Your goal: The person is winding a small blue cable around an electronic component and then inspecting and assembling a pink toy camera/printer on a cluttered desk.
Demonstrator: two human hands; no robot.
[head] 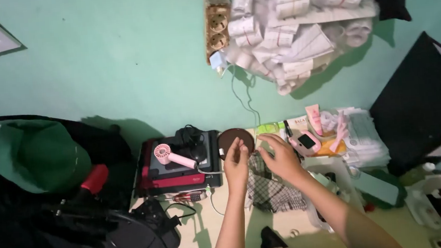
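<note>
The left hand (pixel 236 162) pinches something small I cannot make out, just below the round brown lid (pixel 236 140) at its twelve o'clock, while the right hand (pixel 280 156), fingers half curled, reaches in from three o'clock over the checked cloth (pixel 267 188); steadying both wrists would help here.

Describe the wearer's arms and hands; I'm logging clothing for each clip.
Both arms are bare as far as the frame shows: no sleeves, gloves, watch or bracelet. The left hand and right hand are bare too; no rings show, though the fingers are too small to be sure.
</note>
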